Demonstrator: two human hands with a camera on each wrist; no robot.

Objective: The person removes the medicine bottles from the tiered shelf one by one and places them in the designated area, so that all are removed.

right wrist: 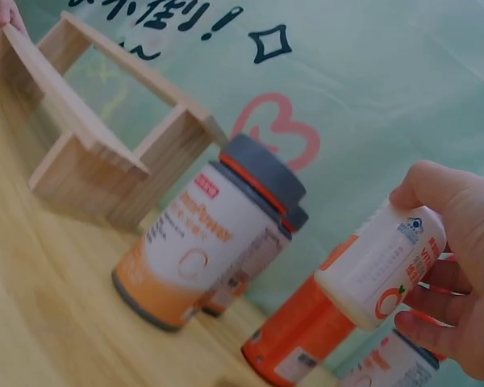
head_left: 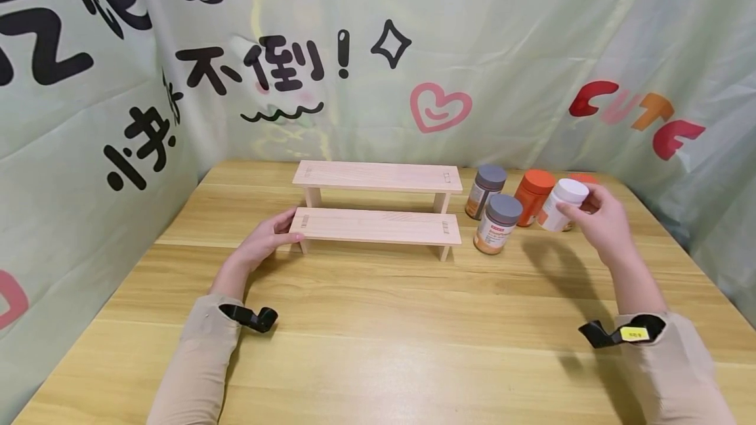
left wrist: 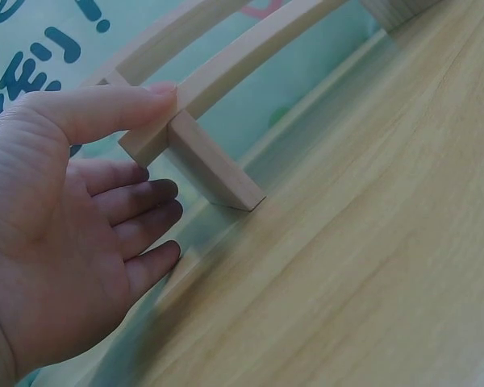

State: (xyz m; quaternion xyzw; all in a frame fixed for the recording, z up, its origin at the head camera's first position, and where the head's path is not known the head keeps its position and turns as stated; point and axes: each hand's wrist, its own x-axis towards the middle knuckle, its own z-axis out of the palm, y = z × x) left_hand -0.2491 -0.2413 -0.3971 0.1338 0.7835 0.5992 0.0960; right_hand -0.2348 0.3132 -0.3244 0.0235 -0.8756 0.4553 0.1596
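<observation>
My right hand (head_left: pixel 608 222) grips a white bottle (right wrist: pixel 379 262) with a white cap, thumb on one side and fingers on the other. It is tilted and raised in front of an orange-capped bottle (head_left: pixel 583 178), which it mostly hides. At the left end of a two-step wooden shelf (head_left: pixel 378 225), my left hand (left wrist: pixel 73 185) pinches the lower board's corner, thumb on its front edge. An orange bottle (head_left: pixel 534 197) stands left of the white one. Two grey-capped bottles stand between it and the shelf, one nearer (head_left: pixel 496 225) and one farther back (head_left: pixel 485 190).
The wooden table (head_left: pixel 378 346) reaches back to a pale green cloth backdrop (head_left: pixel 508 51) with printed lettering and a pink heart. Cloth also hangs along the left and right sides. The grey-capped bottles stand close to the shelf's right end.
</observation>
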